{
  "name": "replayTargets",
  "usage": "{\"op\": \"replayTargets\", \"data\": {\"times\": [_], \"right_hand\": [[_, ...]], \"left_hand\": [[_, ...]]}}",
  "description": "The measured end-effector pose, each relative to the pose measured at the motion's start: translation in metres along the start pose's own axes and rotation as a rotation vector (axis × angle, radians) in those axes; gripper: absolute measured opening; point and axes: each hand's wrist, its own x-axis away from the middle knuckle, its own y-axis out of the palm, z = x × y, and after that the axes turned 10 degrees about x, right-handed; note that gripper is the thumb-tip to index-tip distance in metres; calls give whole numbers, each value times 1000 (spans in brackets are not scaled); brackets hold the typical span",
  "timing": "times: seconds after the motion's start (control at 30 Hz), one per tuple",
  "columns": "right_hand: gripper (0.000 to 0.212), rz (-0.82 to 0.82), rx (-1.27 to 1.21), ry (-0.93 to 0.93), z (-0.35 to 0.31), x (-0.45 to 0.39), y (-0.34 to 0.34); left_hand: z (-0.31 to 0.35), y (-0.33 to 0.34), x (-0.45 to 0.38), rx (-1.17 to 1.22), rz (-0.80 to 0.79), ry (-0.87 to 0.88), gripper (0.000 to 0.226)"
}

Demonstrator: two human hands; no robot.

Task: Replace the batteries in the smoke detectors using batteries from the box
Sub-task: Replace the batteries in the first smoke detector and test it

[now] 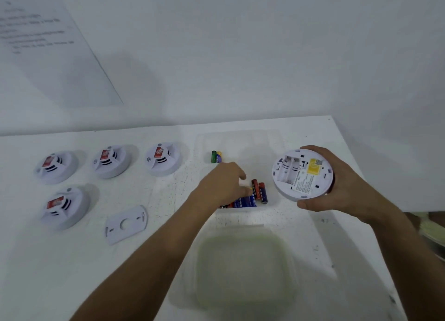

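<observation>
The left hand (222,181), its grip narrow over red-and-blue cylindrical batteries (258,192) in the clear plastic box (272,137), is nearer; right hand (337,183) holds the round white smoke detector (303,175), bay empty

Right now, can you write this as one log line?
left hand: reaching into battery box | right hand: holding opened smoke detector | compartment: empty

Materials and finishes, as observed

Counter (168,260): white, matt, scuffed with dark flecks. Smoke detectors (161,159): smooth white plastic with a slight sheen; the held detector (303,175) carried a yellow paper label. Box (240,137) and lid (245,270): translucent, cloudy plastic. Batteries (258,190): glossy printed wrap. Loose plate (126,224): smooth white plastic.
</observation>
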Motion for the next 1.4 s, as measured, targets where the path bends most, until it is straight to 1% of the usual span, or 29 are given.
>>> {"op": "replayTargets", "data": {"times": [0.1, 0.2, 0.33, 0.43, 0.5, 0.6, 0.67, 0.73, 0.83, 0.93, 1.0, 1.07, 1.13, 1.27, 1.33, 1.4], "right_hand": [[96, 5, -21, -2, 0, 8, 1], [96, 2, -32, 3, 0, 14, 3], [98, 2, -36, 10, 0, 19, 6], [97, -5, -51, 3, -1, 19, 10], [95, -8, -52, -7, -3, 18, 12], [96, -13, -46, -16, -4, 17, 16], [96, -27, -41, -28, -5, 15, 20], [94, -48, -22, -56, -6, 12, 23], [93, -79, -26, -82, -10, 7, 25], [95, -106, -27, -101, -12, 5, 24], [95, -118, -43, -106, -13, 4, 22], [93, -135, -49, -117, -14, 2, 21], [94, -144, -51, -122, -15, 0, 20], [96, -148, -65, -120, -13, -5, 15], [95, -161, -47, -116, -11, -7, 15], [95, -169, -21, -109, -9, -9, 16]], "left_hand": [[-3, 3, -1, -8, -13, 6, 52], [-3, 5, -1, 47, -26, 30, 36], [-4, 8, 3, 175, 42, 42, 24], [-1, 4, 10, 264, 137, 57, 20], [5, -2, 19, 362, 250, 97, 18], [22, -12, 37, 549, 478, 232, 14], [35, -14, 47, 664, 525, 313, 13], [44, -12, 51, 724, 484, 351, 12], [47, -5, 49, 647, 423, 399, 9], [42, -4, 46, 606, 395, 426, 8], [37, -2, 44, 546, 379, 436, 11], [34, 0, 44, 504, 370, 460, 21], [31, -1, 46, 507, 315, 459, 34], [21, -10, 50, 566, 3, 415, 83], [18, -11, 49, 587, -40, 418, 91], [16, -11, 46, 593, -29, 420, 89]]}}
